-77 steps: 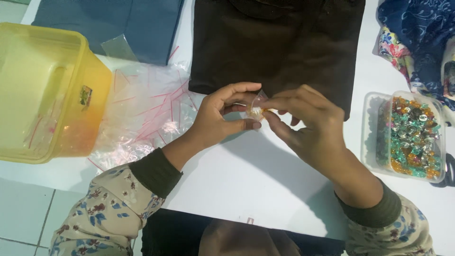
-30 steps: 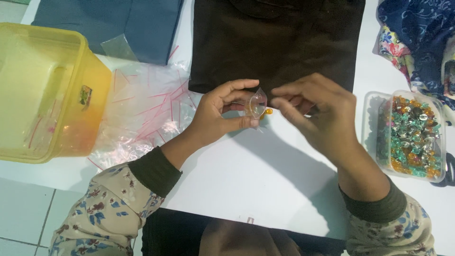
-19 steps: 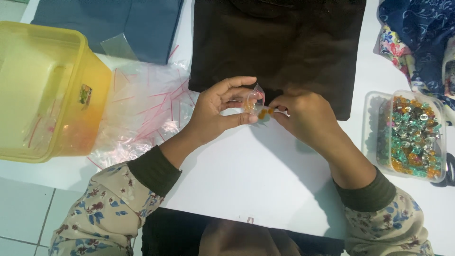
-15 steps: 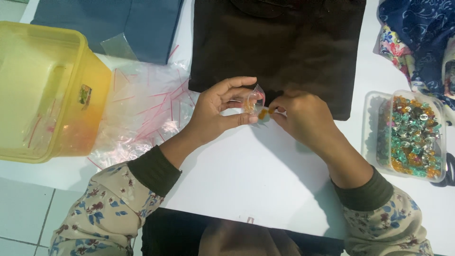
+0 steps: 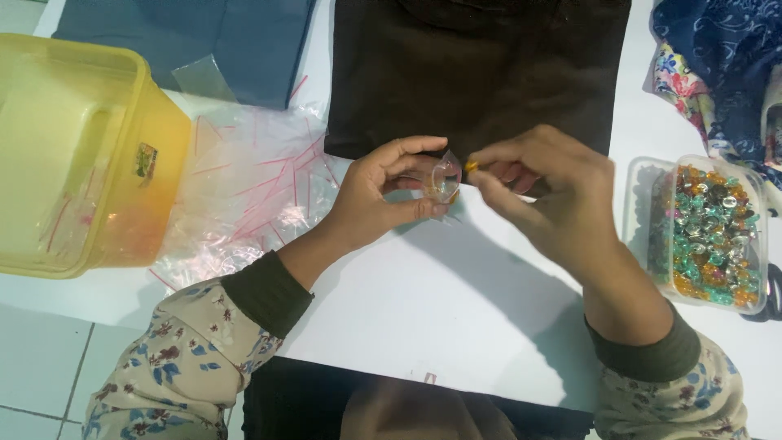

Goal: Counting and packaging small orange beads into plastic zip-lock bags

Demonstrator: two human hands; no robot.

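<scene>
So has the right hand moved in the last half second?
Yes. The right hand has risen toward the dark brown cloth, fingertips now overlapping its lower edge.

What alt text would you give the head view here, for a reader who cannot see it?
Over a white table, the left hand holds open a tiny clear bag while the right hand pinches a small orange bead at its mouth. A clear tray of coloured beads sits right; a yellow tub and loose clear bags lie left.
</scene>
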